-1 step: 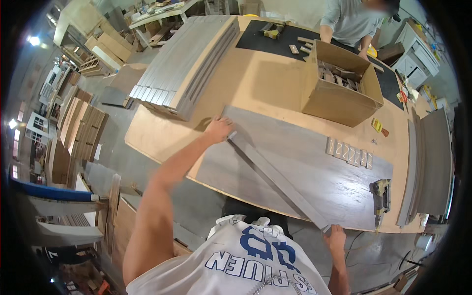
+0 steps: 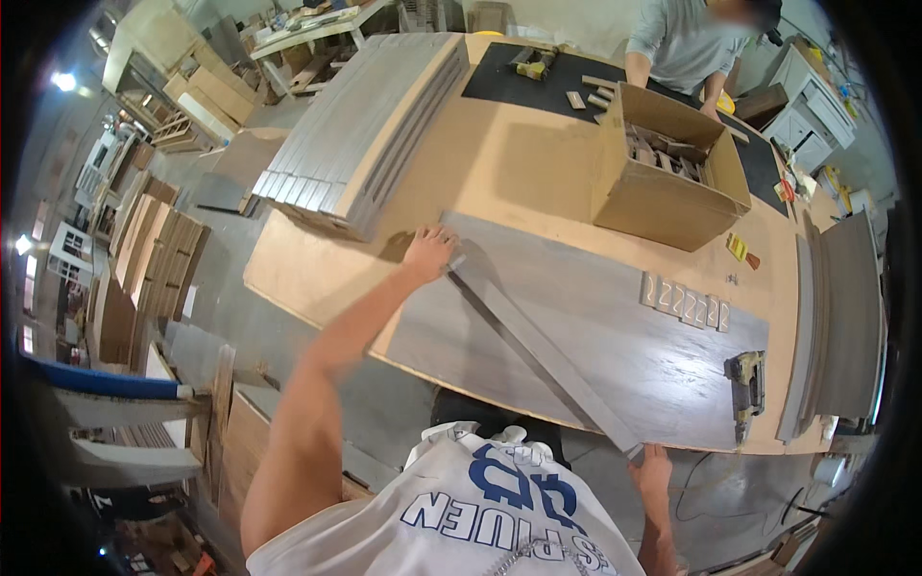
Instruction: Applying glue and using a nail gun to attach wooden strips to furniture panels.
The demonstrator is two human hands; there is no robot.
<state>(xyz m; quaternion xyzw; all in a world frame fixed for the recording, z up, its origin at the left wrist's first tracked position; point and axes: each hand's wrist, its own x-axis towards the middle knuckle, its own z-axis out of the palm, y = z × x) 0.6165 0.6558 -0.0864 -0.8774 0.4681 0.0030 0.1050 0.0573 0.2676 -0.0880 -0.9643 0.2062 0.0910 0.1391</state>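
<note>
A long grey wood strip [image 2: 538, 360] lies diagonally over a flat grey wood panel [image 2: 538, 278] on the table. My left hand [image 2: 432, 253] is closed at the strip's far end, its fingers curled over the panel's far left corner. At the near end, by the table's front edge, my right hand [image 2: 653, 468] grips the strip, its fingers partly hidden. Several small grey wood blocks with pale wavy lines [image 2: 687, 301] lie in a row on the panel's right part. A nail gun [image 2: 745, 389] rests near the panel's right end.
A stack of grey panels [image 2: 360, 125] stands at the table's far left. An open cardboard box [image 2: 663, 197] holds wood scraps. Across the table is a co-worker [image 2: 687, 48], near a second nail gun [image 2: 534, 63] on a black mat. Long boards [image 2: 831, 317] line the right side.
</note>
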